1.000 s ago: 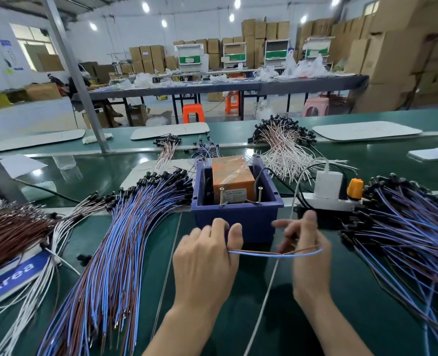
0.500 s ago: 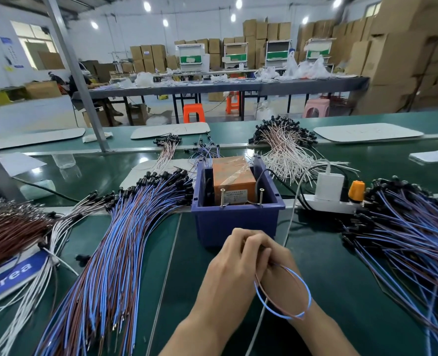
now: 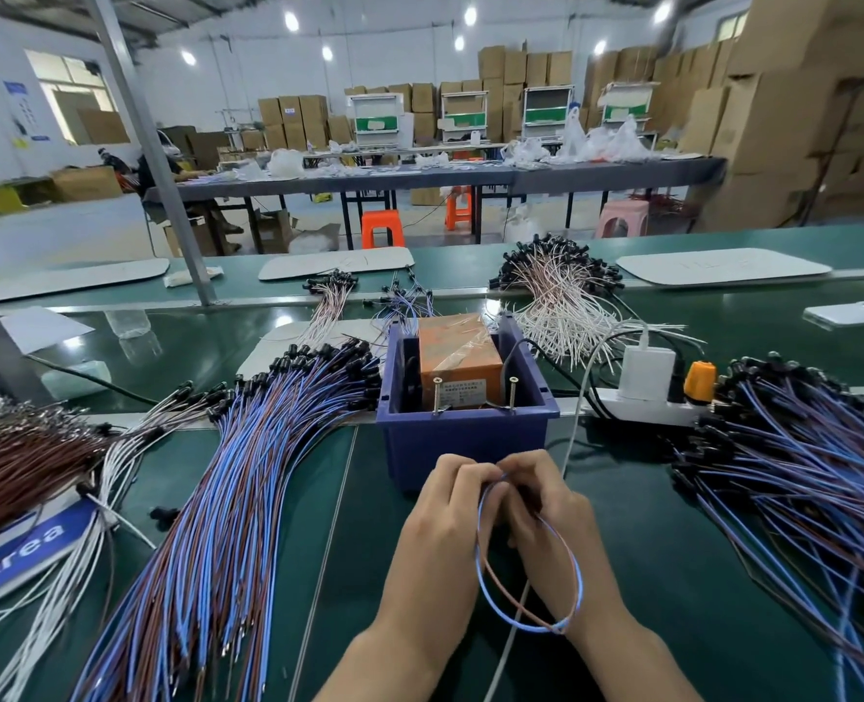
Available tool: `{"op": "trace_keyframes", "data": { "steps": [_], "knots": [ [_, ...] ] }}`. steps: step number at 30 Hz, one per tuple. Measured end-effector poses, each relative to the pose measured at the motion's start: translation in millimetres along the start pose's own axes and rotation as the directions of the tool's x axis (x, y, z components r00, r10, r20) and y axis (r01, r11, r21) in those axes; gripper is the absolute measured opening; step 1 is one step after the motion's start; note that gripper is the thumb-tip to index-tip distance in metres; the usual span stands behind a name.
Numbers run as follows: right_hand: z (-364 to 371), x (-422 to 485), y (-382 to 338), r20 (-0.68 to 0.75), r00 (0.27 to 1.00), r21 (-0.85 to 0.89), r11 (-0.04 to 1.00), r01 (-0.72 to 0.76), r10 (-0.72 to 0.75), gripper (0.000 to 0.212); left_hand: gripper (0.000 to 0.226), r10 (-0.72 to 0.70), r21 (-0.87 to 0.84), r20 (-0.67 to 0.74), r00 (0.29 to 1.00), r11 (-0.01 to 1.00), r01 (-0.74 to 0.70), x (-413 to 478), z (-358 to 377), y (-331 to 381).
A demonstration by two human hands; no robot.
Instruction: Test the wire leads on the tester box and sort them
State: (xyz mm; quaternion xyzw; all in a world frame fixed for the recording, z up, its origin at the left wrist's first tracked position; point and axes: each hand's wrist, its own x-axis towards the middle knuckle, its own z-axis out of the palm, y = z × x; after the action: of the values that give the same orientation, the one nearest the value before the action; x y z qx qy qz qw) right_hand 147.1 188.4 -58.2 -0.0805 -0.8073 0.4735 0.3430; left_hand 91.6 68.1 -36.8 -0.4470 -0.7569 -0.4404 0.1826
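My left hand and my right hand meet fingertip to fingertip just in front of the tester box, both pinching one blue-and-brown wire lead. The lead hangs in a loop toward me over my right wrist. The tester box is a blue bin holding an orange unit, with two upright screw posts at its near edge. A big fan of blue-brown leads lies left of the bin. A second pile of blue-brown leads lies to the right.
Brown leads and white leads lie far left over a blue label. A white-wire bundle sits behind the bin. A power strip with a white charger and orange plug stands right of it; its white cable runs toward me.
A second ago the lead was stretched straight between my separated hands. My hands have come together in front of the bin, and the lead now bends into a loop.
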Motion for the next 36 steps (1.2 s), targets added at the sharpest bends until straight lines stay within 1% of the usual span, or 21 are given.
{"op": "trace_keyframes", "data": {
  "steps": [2,4,5,7,9,11,13,14,16,18,20,23,25,27,31,34,36],
  "knots": [
    [-2,-1,0,-0.020,0.999,-0.063,0.998,0.029,-0.030,0.031,0.018,0.060,-0.001,0.009,0.998,0.998,-0.060,0,-1,-2],
    [-4,-1,-1,-0.052,0.997,-0.120,0.992,0.046,-0.052,0.022,0.022,0.115,-0.007,0.012,0.993,0.993,-0.115,0,-2,-2],
    [-5,-1,-1,-0.070,0.996,-0.144,0.988,0.047,-0.058,0.021,0.025,0.138,-0.009,0.015,0.990,0.990,-0.137,0,-2,-2],
    [-5,-1,1,-0.110,0.992,-0.187,0.982,0.037,-0.058,0.024,0.029,0.160,-0.021,0.029,0.987,0.987,-0.160,-1,-2,-1],
    [-5,0,0,-0.159,0.987,-0.189,0.982,-0.004,-0.027,0.021,0.029,0.173,-0.036,0.033,0.984,0.985,-0.172,-2,0,1],
    [-4,1,-1,-0.231,0.973,-0.154,0.987,-0.053,0.016,0.029,0.026,0.179,-0.049,0.007,0.984,0.983,-0.178,-2,2,4],
    [-5,2,-2,-0.312,0.948,-0.085,0.992,-0.097,0.066,0.038,0.026,0.193,0.003,-0.044,0.980,0.981,-0.193,-1,3,6],
    [-5,3,-2,-0.346,0.934,-0.016,0.994,-0.105,0.094,0.038,0.027,0.203,0.053,-0.076,0.976,0.978,-0.200,-1,4,5],
    [-5,4,-3,-0.384,0.913,0.142,0.986,-0.087,0.136,0.026,0.028,0.207,0.105,-0.139,0.968,0.975,-0.194,-1,4,2],
    [-4,6,-6,-0.377,0.912,0.281,0.958,-0.052,0.160,0.012,0.033,0.177,0.077,-0.193,0.965,0.983,-0.165,-2,3,-1],
    [-2,7,-7,-0.355,0.921,0.347,0.937,-0.025,0.157,0.015,0.039,0.105,0.025,-0.258,0.961,0.995,-0.102,-1,3,-3],
    [-1,10,-7,-0.334,0.928,0.398,0.917,-0.021,0.166,0.016,0.044,-0.051,-0.063,-0.338,0.940,0.998,0.032,3,4,-7],
    [-1,12,-7,-0.320,0.928,0.443,0.896,-0.033,0.193,0.012,0.047,-0.162,-0.139,-0.339,0.927,0.983,0.120,5,4,-12],
    [0,14,-7,-0.294,0.928,0.493,0.868,-0.058,0.229,0.008,0.046,-0.242,-0.176,-0.330,0.912,0.965,0.193,6,3,-18],
    [0,17,-8,-0.266,0.919,0.559,0.823,-0.099,0.291,0.007,0.039,-0.282,-0.203,-0.342,0.896,0.954,0.223,7,3,-24],
    [-1,18,-7,-0.290,0.916,0.549,0.832,-0.078,0.277,0.004,0.034,-0.333,-0.261,-0.303,0.893,0.930,0.259,7,5,-25],
    [-1,17,-6,-0.308,0.918,0.525,0.849,-0.053,0.248,0.007,0.031,-0.344,-0.264,-0.291,0.892,0.926,0.271,6,5,-26]
  ]
}}
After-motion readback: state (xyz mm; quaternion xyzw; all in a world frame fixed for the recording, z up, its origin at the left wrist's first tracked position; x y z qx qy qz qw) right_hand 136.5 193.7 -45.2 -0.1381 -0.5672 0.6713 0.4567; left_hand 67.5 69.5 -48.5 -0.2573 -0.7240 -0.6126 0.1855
